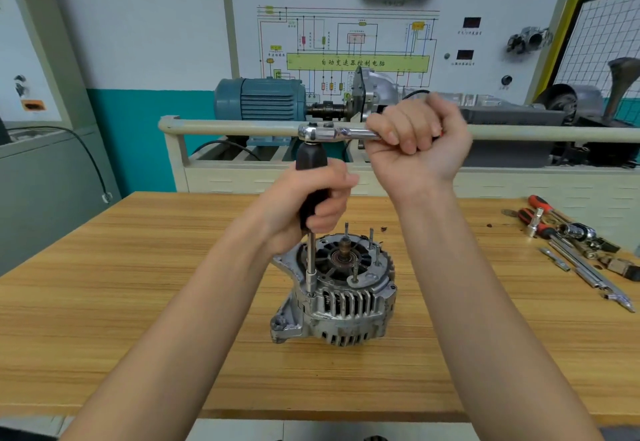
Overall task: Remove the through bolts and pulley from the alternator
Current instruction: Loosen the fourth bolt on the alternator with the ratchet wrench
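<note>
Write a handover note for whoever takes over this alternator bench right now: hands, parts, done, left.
Left hand grips the black-handled socket driver, held upright, its steel shaft seated on a bolt at the near-left rim of the grey finned aluminium alternator.
Right hand grips the chrome ratchet handle, coupled onto the driver's top.
The alternator stands on the wooden bench; spare drivers and sockets lie at right.
Done: three through bolts stand raised, apparently loosened.
Left: this bolt, lifting all bolts out, then the pulley, which is not visible.
</note>
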Demonstrator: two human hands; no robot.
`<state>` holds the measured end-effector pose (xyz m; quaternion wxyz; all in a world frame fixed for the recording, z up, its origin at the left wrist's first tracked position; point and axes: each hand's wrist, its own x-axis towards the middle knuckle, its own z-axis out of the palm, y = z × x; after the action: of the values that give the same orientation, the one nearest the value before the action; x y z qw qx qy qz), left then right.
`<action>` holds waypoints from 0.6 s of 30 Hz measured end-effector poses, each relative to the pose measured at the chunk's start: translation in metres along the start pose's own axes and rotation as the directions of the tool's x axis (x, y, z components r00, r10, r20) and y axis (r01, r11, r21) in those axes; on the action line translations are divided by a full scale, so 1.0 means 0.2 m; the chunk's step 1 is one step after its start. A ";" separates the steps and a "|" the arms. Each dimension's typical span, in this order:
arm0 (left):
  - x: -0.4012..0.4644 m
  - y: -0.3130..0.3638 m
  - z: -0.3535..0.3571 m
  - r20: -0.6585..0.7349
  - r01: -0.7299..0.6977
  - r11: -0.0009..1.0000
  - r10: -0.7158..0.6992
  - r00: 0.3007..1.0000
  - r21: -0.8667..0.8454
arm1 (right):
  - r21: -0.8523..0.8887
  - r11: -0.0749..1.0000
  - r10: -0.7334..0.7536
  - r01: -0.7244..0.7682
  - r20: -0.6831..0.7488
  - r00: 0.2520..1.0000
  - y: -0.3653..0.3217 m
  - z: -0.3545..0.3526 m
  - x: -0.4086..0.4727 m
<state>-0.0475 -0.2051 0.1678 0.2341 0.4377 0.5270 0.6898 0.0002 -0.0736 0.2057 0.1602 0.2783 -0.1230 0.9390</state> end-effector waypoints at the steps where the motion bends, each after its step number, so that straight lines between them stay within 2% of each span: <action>1: 0.00 0.00 0.00 0.040 0.012 1.000 -0.012 0.999 -0.018 | 0.074 0.997 0.028 -0.026 -0.021 0.999 0.00 -0.02 0.02; 4: 0.02 -0.01 0.02 -0.021 0.035 0.998 -0.036 0.999 -0.051 | 0.130 0.991 0.002 0.005 -0.051 0.999 0.00 -0.06 0.03; 7: 0.03 -0.03 0.04 -0.202 0.015 1.000 -0.010 0.979 0.026 | 0.028 0.994 -0.105 0.107 -0.064 0.992 0.00 -0.02 0.00; 9: 0.05 -0.04 0.07 -0.354 0.012 0.997 0.018 0.935 0.080 | -0.060 0.980 -0.192 0.189 -0.040 0.981 0.01 0.00 -0.04; 12: 0.08 -0.07 0.12 -0.568 0.013 0.990 0.069 0.820 0.139 | -0.256 0.905 -0.320 0.341 0.119 0.940 0.06 0.04 -0.12; 14: 0.09 -0.08 0.13 -0.648 0.018 0.980 0.116 0.753 0.197 | -0.321 0.832 -0.383 0.454 0.260 0.886 0.10 0.06 -0.17; 16: 0.09 -0.09 0.14 -0.676 0.007 0.972 0.158 0.719 0.234 | -0.332 0.784 -0.421 0.525 0.337 0.842 0.13 0.07 -0.19; 18: 0.08 -0.09 0.13 -0.670 -0.018 0.972 0.175 0.722 0.234 | -0.327 0.793 -0.402 0.515 0.353 0.845 0.13 0.07 -0.18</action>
<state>-0.0353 -0.1723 0.1574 -0.0612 0.2012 0.6228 0.7536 0.0263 -0.1100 0.1934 0.4217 0.3829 -0.2653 0.7779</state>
